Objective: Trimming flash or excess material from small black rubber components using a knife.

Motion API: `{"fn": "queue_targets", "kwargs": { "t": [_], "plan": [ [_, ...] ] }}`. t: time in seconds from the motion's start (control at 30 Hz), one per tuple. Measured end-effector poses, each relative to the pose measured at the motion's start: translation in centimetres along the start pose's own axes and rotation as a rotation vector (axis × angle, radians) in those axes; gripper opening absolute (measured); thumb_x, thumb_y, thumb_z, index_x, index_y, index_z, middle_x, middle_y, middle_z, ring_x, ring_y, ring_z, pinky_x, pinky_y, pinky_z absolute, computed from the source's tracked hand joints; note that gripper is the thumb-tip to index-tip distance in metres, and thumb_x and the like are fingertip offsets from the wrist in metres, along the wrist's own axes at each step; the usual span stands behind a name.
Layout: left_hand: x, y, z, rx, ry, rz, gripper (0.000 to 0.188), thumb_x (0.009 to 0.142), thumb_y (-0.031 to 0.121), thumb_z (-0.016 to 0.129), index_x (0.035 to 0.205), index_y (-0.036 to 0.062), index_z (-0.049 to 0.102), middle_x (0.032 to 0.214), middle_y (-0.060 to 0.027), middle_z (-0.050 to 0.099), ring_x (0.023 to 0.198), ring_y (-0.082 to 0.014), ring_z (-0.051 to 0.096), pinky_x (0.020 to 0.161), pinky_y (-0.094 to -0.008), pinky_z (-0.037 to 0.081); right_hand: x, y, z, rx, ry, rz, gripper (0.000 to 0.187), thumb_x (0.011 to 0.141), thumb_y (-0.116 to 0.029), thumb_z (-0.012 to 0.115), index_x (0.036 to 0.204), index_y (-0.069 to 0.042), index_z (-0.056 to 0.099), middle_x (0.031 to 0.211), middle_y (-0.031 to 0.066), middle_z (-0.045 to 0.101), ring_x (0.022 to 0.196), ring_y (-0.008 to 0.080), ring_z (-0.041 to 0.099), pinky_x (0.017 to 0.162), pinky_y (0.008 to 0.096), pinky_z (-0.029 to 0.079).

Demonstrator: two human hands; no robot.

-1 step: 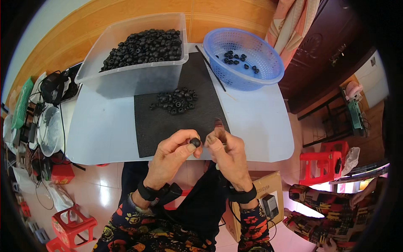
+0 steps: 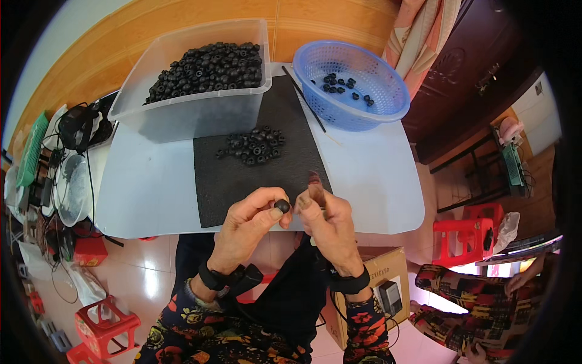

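Between the thumb and fingers of my left hand (image 2: pixel 247 225) is a small round black rubber-like piece (image 2: pixel 282 205), held over the table's near edge. Close to its right, my right hand (image 2: pixel 330 227) is closed around a small knife (image 2: pixel 316 188). The shiny blade sticks up past the fingers, while the grip hides the handle. Beyond both hands, a pile of similar black pieces (image 2: pixel 256 145), several showing holes, lies on a dark mat (image 2: pixel 242 188).
A clear plastic bin (image 2: pixel 194 115) full of black pieces stands at the back left. A blue basket (image 2: pixel 357 115) holding several pieces is at the back right, beside a thin black rod (image 2: pixel 305 100). Red stools (image 2: pixel 108 327), a cardboard box (image 2: pixel 388 267) and another person's legs (image 2: pixel 467 297) surround the table.
My right hand and the knife have shifted very slightly. My left hand keeps its hold on the black piece. The other person's legs have moved a little to the left.
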State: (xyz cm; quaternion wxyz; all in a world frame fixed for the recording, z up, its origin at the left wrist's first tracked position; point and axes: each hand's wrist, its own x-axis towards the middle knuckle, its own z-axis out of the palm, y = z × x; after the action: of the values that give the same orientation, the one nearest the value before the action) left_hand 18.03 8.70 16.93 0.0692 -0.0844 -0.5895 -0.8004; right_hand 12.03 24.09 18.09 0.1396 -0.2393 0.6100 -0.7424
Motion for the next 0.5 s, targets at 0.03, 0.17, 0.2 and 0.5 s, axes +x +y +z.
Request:
{"fn": "queue_targets", "kwargs": {
  "t": [0.03,0.17,0.2,0.5],
  "plan": [
    [-0.1,0.1,0.0,0.007,0.011,-0.010,0.018,0.093,0.007,0.049,0.108,-0.0016,0.055,0.088,-0.0035,0.057,0.084,-0.0110,0.053,0.079,-0.0260,0.044,0.0,0.3,0.3,0.001,0.001,-0.001,0.022,0.091,-0.021,0.060,0.086,0.001,0.059,0.067,-0.0022,0.054,0.061,0.0034,0.046,0.054,0.0198,0.037],
    [0.0,0.1,0.4,0.037,0.035,-0.018,0.019,0.093,0.007,0.048,0.109,-0.0019,0.055,0.088,-0.0034,0.057,0.084,-0.0107,0.054,0.080,-0.0259,0.044,0.1,1.2,-0.1,-0.076,-0.066,-0.090,0.020,0.092,-0.019,0.059,0.087,0.000,0.059,0.070,-0.0009,0.057,0.065,0.0044,0.051,0.057,0.0185,0.040],
    [0.1,0.2,0.5,0.036,0.022,-0.026,0.020,0.093,0.007,0.048,0.109,-0.0020,0.055,0.089,-0.0034,0.057,0.084,-0.0108,0.054,0.080,-0.0258,0.044,0.1,1.1,-0.3,-0.127,-0.099,-0.087,0.019,0.092,-0.019,0.058,0.088,-0.001,0.059,0.070,-0.0005,0.058,0.066,0.0049,0.052,0.057,0.0187,0.040],
    [1.3,0.3,1.1,-0.103,-0.064,-0.038,0.022,0.094,0.007,0.047,0.112,-0.0035,0.054,0.091,-0.0056,0.057,0.086,-0.0123,0.054,0.080,-0.0263,0.043,0.0,-0.3,-0.6,0.170,-0.043,0.072,0.020,0.092,-0.019,0.058,0.085,-0.001,0.060,0.070,0.0004,0.060,0.061,0.0044,0.050,0.053,0.0199,0.037]
  ]
}}
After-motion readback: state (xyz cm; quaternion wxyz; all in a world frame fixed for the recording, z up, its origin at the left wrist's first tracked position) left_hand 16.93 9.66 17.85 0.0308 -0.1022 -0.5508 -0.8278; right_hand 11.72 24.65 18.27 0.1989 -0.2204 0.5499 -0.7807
